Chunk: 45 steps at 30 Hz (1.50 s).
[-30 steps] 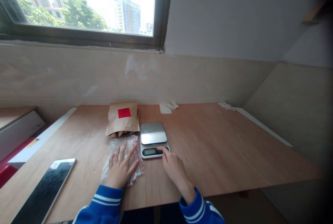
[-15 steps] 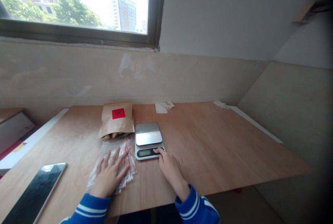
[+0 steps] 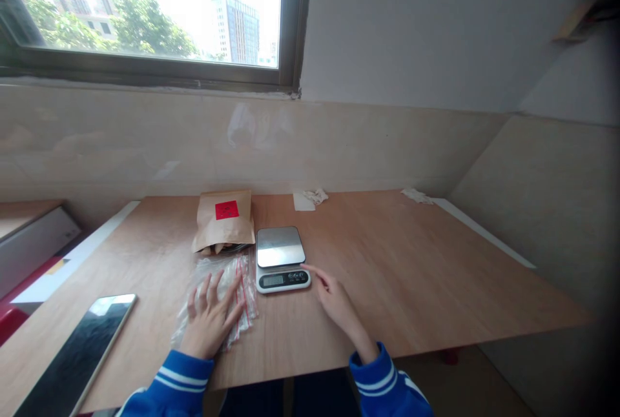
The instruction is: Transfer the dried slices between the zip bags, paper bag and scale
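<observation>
My left hand (image 3: 212, 314) lies flat with spread fingers on a pile of clear zip-lock bags (image 3: 247, 314) with red seal lines. Right of the bags stands a small kitchen scale (image 3: 281, 248), its metal plate bare and its display strip facing me. My right hand (image 3: 334, 297) is at the scale's right edge, index finger stretched out and the other fingers curled, holding nothing. Whether that fingertip touches the scale, I cannot tell. Behind the bags, a brown paper bag (image 3: 225, 226) with a red label lies with its mouth towards me; pale brown pieces show there.
A large dark-screened phone or tablet (image 3: 77, 352) lies at the table's left. Crumpled tissue (image 3: 316, 196) and a white paper piece (image 3: 303, 202) lie by the wall, with another tissue (image 3: 416, 195) farther right. The wooden table (image 3: 411, 275) ends at a slanted front edge.
My right index finger has left the scale's button panel and drawn back to the right. My left hand remains on the bags. The view has shifted slightly.
</observation>
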Tool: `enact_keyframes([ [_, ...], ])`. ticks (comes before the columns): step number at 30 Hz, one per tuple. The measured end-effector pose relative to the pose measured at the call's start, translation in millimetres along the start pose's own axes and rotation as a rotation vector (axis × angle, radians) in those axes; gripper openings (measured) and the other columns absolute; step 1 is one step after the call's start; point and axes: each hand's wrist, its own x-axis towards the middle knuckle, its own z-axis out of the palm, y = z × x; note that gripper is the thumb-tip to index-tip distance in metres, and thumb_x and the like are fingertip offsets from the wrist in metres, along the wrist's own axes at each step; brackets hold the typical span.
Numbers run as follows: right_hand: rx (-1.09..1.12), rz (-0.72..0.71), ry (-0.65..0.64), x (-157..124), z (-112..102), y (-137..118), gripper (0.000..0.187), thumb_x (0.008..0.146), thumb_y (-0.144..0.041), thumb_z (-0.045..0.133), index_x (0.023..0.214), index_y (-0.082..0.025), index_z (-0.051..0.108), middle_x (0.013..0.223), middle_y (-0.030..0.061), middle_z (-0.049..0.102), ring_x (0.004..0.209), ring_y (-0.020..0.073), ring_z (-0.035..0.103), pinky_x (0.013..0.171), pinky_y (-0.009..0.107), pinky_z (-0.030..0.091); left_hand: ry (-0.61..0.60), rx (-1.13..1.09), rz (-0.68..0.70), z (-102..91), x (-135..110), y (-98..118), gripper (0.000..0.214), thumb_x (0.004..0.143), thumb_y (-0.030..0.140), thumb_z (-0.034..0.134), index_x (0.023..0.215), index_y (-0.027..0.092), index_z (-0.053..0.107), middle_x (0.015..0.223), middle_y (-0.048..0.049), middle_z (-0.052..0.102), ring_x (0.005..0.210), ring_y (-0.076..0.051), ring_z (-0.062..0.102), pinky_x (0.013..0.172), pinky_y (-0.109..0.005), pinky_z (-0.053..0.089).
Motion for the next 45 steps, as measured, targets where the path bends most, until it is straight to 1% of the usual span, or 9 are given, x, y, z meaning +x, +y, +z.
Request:
enact_keyframes([
  [5, -0.073, 0.060, 0.137, 26.6, -24.0, 35.3, 0.042, 0.089, -0.032, 0.031, 0.116, -0.021, 0.061, 0.059, 0.0004, 0.059, 0.049, 0.0159, 0.051, 0.051, 0.025, 0.038, -0.166, -0.058, 0.001, -20.8, 9.8, -6.3, 0.048, 0.086, 0.046, 0.045, 0.134, 0.038, 0.045, 0.130, -0.0083, 0.053, 0.120, -0.030, 0.045, 0.102, -0.051, 0.025],
  [11, -0.205, 0.133, 0.356, 56.1, -32.8, 71.9, 0.036, 0.086, -0.025, 0.033, 0.100, -0.017, 0.065, 0.084, 0.0074, 0.068, 0.069, 0.0184, 0.061, 0.061, 0.026, 0.041, -0.325, -0.085, 0.012, -43.7, 17.6, -3.4, 0.053, 0.089, 0.036, 0.040, 0.141, 0.034, 0.032, 0.134, -0.0102, 0.050, 0.123, -0.030, 0.044, 0.100, -0.052, 0.031],
  [14, -0.238, 0.171, 0.360, 55.3, -27.1, 75.1, 0.035, 0.087, -0.024, 0.032, 0.100, -0.018, 0.064, 0.088, 0.0077, 0.070, 0.075, 0.0188, 0.063, 0.064, 0.026, 0.042, -0.342, -0.038, 0.009, -41.6, 16.0, 3.7, 0.049, 0.090, 0.030, 0.037, 0.138, 0.040, 0.035, 0.136, -0.0108, 0.048, 0.126, -0.031, 0.041, 0.099, -0.056, 0.030],
  [21, -0.264, 0.188, 0.314, 48.2, -23.4, 73.2, 0.033, 0.089, -0.025, 0.032, 0.099, -0.020, 0.063, 0.096, 0.0066, 0.070, 0.084, 0.0188, 0.065, 0.067, 0.026, 0.043, -0.102, -0.016, 0.029, -27.1, 11.7, 7.0, 0.040, 0.086, 0.029, 0.046, 0.123, 0.043, 0.056, 0.142, -0.0057, 0.043, 0.136, -0.034, 0.025, 0.107, -0.057, 0.015],
  [25, -0.257, 0.191, 0.326, 48.3, -24.8, 77.1, 0.033, 0.089, -0.026, 0.032, 0.098, -0.020, 0.063, 0.092, 0.0065, 0.071, 0.082, 0.0191, 0.065, 0.066, 0.026, 0.042, -0.141, -0.052, -0.002, -28.6, 13.3, 7.2, 0.037, 0.085, 0.036, 0.049, 0.120, 0.040, 0.059, 0.139, -0.0053, 0.048, 0.128, -0.032, 0.039, 0.105, -0.054, 0.023],
  [29, -0.270, 0.170, 0.323, 47.8, -24.6, 78.0, 0.032, 0.089, -0.026, 0.032, 0.098, -0.021, 0.063, 0.093, 0.0057, 0.071, 0.079, 0.0196, 0.065, 0.064, 0.026, 0.041, -0.165, -0.105, -0.024, -42.2, 17.7, 8.7, 0.041, 0.089, 0.036, 0.042, 0.129, 0.040, 0.050, 0.132, -0.0062, 0.055, 0.123, -0.030, 0.046, 0.099, -0.051, 0.032],
  [34, -0.258, 0.170, 0.313, 48.1, -24.7, 78.6, 0.032, 0.088, -0.025, 0.032, 0.098, -0.021, 0.062, 0.091, 0.0062, 0.070, 0.083, 0.0197, 0.065, 0.066, 0.026, 0.041, -0.029, -0.391, -0.008, -71.0, 29.9, 7.0, 0.042, 0.090, 0.044, 0.035, 0.127, 0.033, 0.052, 0.135, -0.0052, 0.049, 0.113, -0.022, 0.055, 0.090, -0.037, 0.046],
  [40, -0.271, 0.172, 0.309, 47.9, -25.0, 79.1, 0.032, 0.089, -0.025, 0.032, 0.099, -0.021, 0.062, 0.092, 0.0054, 0.070, 0.080, 0.0194, 0.064, 0.064, 0.026, 0.040, 0.189, -0.538, -0.370, -68.1, 62.1, -15.3, 0.042, 0.085, 0.048, 0.037, 0.103, 0.016, 0.058, 0.101, -0.0098, 0.056, 0.075, -0.020, 0.061, 0.076, -0.038, 0.051],
  [45, -0.269, 0.170, 0.319, 49.9, -24.4, 82.1, 0.031, 0.088, -0.024, 0.034, 0.097, -0.022, 0.063, 0.093, 0.0048, 0.070, 0.081, 0.0185, 0.064, 0.064, 0.025, 0.041, 0.207, -0.310, -0.537, -29.0, 85.6, -30.5, 0.073, 0.076, 0.060, 0.043, 0.112, -0.002, 0.045, 0.108, -0.0245, 0.049, 0.111, -0.040, 0.046, 0.089, -0.050, 0.041],
])
